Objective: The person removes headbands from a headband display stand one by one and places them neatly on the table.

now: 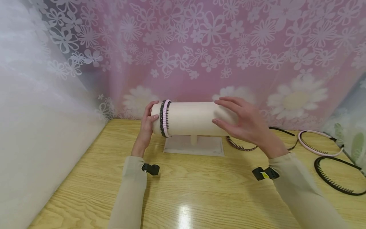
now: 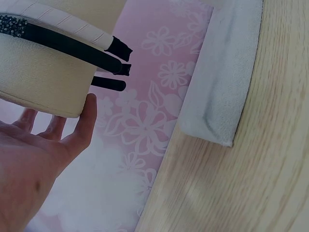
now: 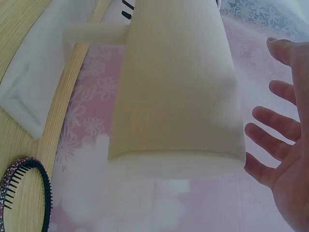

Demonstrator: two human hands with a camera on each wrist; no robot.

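Observation:
A cream cylindrical display stand (image 1: 197, 117) lies level on a post above a flat pale base (image 1: 194, 147). Around its left end sit a dark glittery headband (image 1: 162, 118) and, right against it, a pale pink toothed headband (image 1: 166, 118). Black tips (image 2: 118, 47) of the headbands stick out under the roll in the left wrist view. My left hand (image 1: 147, 125) holds the roll's left end, thumb on the near side and fingers at the end. Over at the right end, my right hand (image 1: 243, 119) is spread, fingers apart and beside the roll in the right wrist view.
On the table's right side lie a beaded toothed headband (image 1: 241, 147), a pink headband (image 1: 307, 145) and a black toothed headband (image 1: 328, 181). A thin black band (image 1: 283, 130) shows behind my right wrist. A flowered pink curtain (image 1: 183, 63) hangs behind the table.

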